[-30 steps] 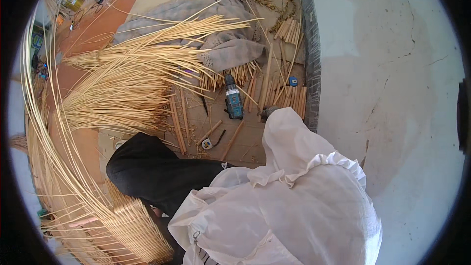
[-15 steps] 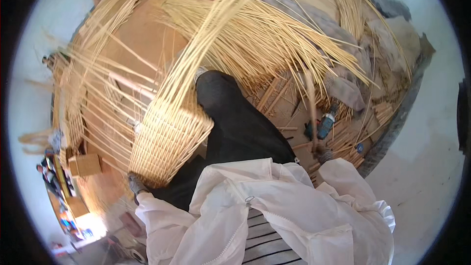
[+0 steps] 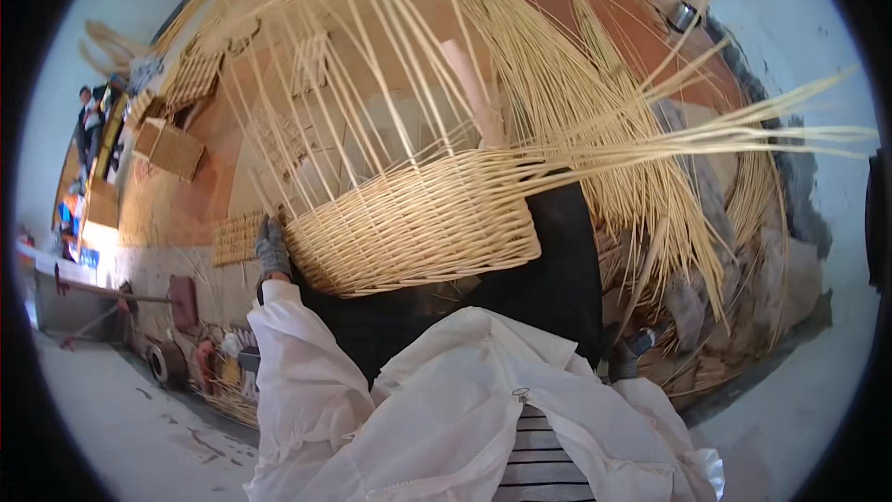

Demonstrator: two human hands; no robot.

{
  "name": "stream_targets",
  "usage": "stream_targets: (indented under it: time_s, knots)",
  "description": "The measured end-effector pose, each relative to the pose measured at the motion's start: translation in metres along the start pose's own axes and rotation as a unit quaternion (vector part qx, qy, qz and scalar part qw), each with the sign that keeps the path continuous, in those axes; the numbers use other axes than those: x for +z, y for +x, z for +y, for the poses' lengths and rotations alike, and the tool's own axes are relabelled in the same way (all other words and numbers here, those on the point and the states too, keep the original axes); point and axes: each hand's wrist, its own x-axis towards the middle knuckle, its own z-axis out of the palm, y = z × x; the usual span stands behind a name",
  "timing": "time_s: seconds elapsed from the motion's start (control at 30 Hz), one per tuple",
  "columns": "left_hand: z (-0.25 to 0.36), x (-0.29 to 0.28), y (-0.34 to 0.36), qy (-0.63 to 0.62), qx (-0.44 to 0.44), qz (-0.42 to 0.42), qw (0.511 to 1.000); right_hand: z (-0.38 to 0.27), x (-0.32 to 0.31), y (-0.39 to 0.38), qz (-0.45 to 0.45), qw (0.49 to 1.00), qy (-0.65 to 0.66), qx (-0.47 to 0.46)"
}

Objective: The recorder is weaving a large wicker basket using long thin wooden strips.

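A half-woven wicker basket (image 3: 418, 223) lies on its side across my lap in black trousers. Its unwoven stakes fan out away from me, and a bundle of long loose ends sweeps off to the right. My left hand (image 3: 271, 249), in a grey glove, is closed on the basket's left end. My right hand (image 3: 623, 363), also gloved, is low at my right side, partly covered by the white sleeve. A pale wooden stick (image 3: 643, 286) rises from it; its fingers are blurred. Close by the right hand lies a teal power drill (image 3: 643, 342).
A large heap of willow rods (image 3: 595, 121) spreads over the floor ahead and right. Grey cloth (image 3: 688, 307) lies beside it. Woven panels (image 3: 195, 79) and a wicker box (image 3: 169, 149) sit at left. A dark roll (image 3: 167, 364) rests near the left wall.
The basket has turned clockwise, its long bundle swinging from ahead to the right. My left hand has gone up with its end. My right hand has lowered, and the view has shifted.
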Motion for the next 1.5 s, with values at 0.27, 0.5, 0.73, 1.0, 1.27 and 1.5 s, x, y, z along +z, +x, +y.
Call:
stream_targets:
  time_s: [0.27, 0.5, 0.73, 1.0, 1.27, 1.5]
  knots:
    - [0.076, 0.015, -0.019, -0.338, -0.049, -0.049, 0.939, -0.429, 0.09, -0.047, 0.067, 0.864, -0.246, -0.433]
    - [0.123, -0.008, 0.0, -0.483, -0.144, -0.139, 0.852, -0.573, 0.179, 0.049, -0.082, 0.764, -0.361, -0.528]
    - [0.096, -0.011, 0.012, -0.469, -0.118, -0.177, 0.857, -0.549, 0.222, 0.098, -0.087, 0.523, -0.461, -0.712]
    - [0.096, -0.005, 0.015, -0.394, -0.054, -0.192, 0.897, -0.523, 0.236, 0.12, -0.112, 0.557, -0.526, -0.632]
    - [0.109, -0.005, 0.015, -0.365, -0.09, -0.209, 0.903, -0.528, 0.21, 0.129, -0.088, 0.633, -0.397, -0.659]
    - [0.114, 0.0, 0.007, -0.415, -0.103, -0.224, 0.876, -0.522, 0.2, 0.125, -0.018, 0.673, -0.436, -0.597]
